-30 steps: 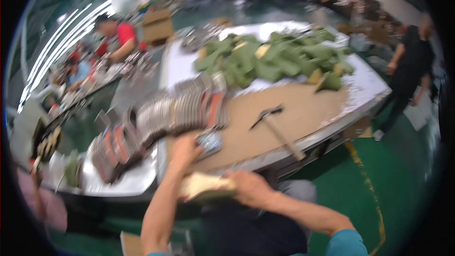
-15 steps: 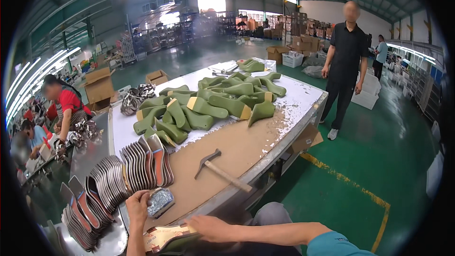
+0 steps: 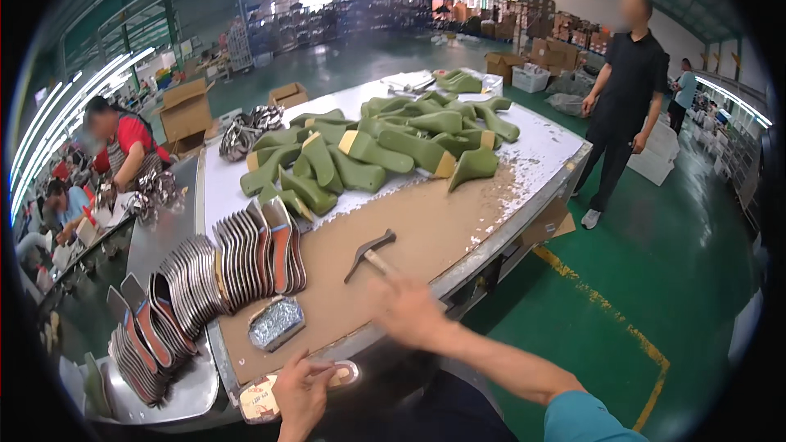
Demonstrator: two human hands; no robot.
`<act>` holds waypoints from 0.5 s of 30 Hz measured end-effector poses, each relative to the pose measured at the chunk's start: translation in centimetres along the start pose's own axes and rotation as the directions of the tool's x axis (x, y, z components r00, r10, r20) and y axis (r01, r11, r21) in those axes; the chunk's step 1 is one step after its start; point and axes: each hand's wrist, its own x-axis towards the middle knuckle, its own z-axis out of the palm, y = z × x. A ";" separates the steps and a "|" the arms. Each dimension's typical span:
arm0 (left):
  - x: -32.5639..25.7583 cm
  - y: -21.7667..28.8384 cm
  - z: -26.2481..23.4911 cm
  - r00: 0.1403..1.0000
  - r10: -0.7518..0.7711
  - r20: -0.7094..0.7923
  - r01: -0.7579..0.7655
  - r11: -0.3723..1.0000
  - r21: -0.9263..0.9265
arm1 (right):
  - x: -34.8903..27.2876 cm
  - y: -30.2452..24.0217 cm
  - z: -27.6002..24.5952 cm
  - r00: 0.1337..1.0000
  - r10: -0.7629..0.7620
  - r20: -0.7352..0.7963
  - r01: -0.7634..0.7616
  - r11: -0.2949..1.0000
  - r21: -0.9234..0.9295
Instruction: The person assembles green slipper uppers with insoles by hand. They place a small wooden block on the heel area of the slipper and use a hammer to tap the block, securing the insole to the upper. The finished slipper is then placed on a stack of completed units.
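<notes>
My left hand (image 3: 301, 393) is at the table's near edge, thumb and fingers pinched over a pale printed insole (image 3: 260, 399). Whatever the pinch holds is too small to make out. The green shoe last under the insole is mostly hidden now. My right hand (image 3: 407, 311), smeared by motion, is over the wooden handle of a hammer (image 3: 372, 252). Its fingers are too blurred to show a grip. The hammer head lies on the brown board. Beyond my left hand sits a small open box of shiny metal tacks (image 3: 277, 324).
Curved metal-edged insoles (image 3: 237, 258) stand in a row on the left. Many green shoe lasts (image 3: 393, 143) are heaped on the table's far half. Crumpled silvery pieces (image 3: 250, 131) lie beside them. A person in black (image 3: 626, 98) stands past the right edge; others work at left.
My left hand has gone from the tack box to the insole. My right hand has left the insole and moved forward to the hammer handle. The view has shifted slightly.
</notes>
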 end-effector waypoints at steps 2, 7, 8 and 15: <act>0.1 1.3 0.7 1.000 0.026 0.011 -0.028 0.990 0.138 | 0.3 3.2 -0.8 0.988 0.097 0.119 -0.075 0.981 -0.181; 0.1 1.2 0.4 0.999 -0.035 -0.007 0.036 0.998 0.053 | 1.2 5.9 -1.3 0.889 0.192 0.416 -0.150 0.980 -0.130; 0.1 0.9 0.4 0.999 -0.032 0.005 0.031 0.996 0.078 | 1.2 6.1 -1.1 0.889 0.184 0.419 -0.167 0.983 -0.076; 0.3 1.6 0.2 0.999 0.039 0.016 -0.041 0.990 0.135 | -5.1 4.2 -4.5 0.808 0.509 0.296 -0.584 0.625 0.518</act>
